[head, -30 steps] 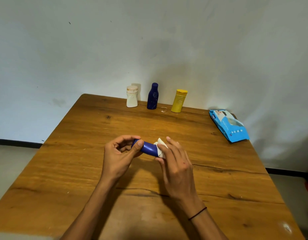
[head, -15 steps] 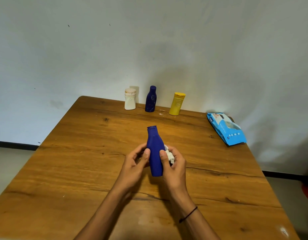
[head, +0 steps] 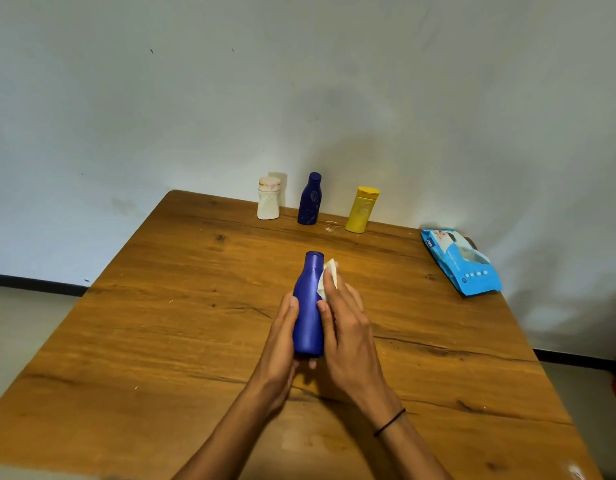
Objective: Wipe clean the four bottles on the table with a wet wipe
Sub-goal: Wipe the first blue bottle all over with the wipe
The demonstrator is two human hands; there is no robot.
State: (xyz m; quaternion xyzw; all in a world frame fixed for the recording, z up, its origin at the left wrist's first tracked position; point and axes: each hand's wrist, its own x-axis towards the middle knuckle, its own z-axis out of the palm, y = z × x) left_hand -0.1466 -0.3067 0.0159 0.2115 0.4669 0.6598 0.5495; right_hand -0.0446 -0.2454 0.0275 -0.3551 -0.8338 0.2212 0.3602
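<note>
A blue bottle [head: 308, 306] is held upright over the middle of the wooden table [head: 181, 306]. My left hand [head: 282, 337] grips its lower body from the left, thumb on the front. My right hand [head: 348, 327] presses a white wet wipe [head: 326, 277] against the bottle's right shoulder, with the thumb on the bottle's front. At the table's far edge stand a white bottle [head: 269, 198], a dark blue bottle [head: 310, 199] and a yellow bottle [head: 361, 209], all upright.
A blue pack of wet wipes [head: 460, 266] lies near the right edge of the table. A pale wall stands right behind the far edge. The floor shows on both sides.
The blue bottle went from lying sideways between my hands to standing upright. My right hand has slid the wipe up from the bottle's middle to its shoulder.
</note>
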